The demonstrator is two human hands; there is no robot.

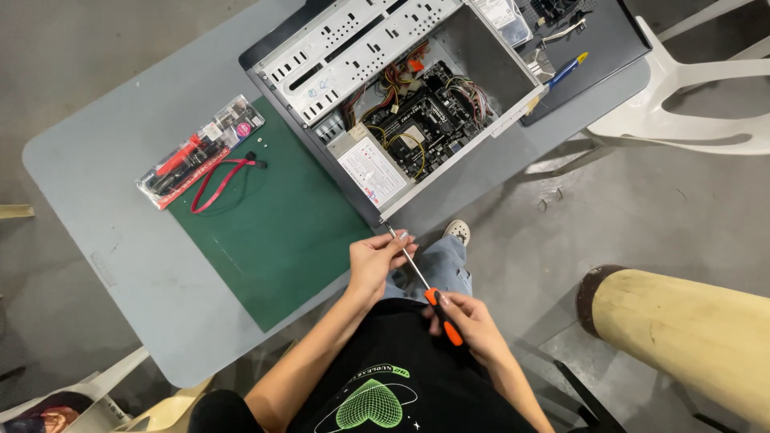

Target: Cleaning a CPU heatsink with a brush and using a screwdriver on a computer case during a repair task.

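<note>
While the right hand (469, 321) grips the orange handle of a screwdriver (421, 281), the left hand (375, 261) pinches its shaft, steering the tip to the near corner of the open computer case (377, 88) on the bench (96, 160). Left of the case, a red cable (220, 180) lies on a green mat (273, 232); with the side panel off and the board exposed, work looks partway through.

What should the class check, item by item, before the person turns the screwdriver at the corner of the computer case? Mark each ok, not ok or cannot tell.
1. Screwdriver tip at the computer case corner: ok.
2. Tip seated in a screw: cannot tell.
3. Left hand steadies the shaft: ok.
4. Right hand grips the orange handle: ok.
5. Case fully on the table: not ok, its corner overhangs the edge.
6. Red cable away from the hands: ok.
</note>
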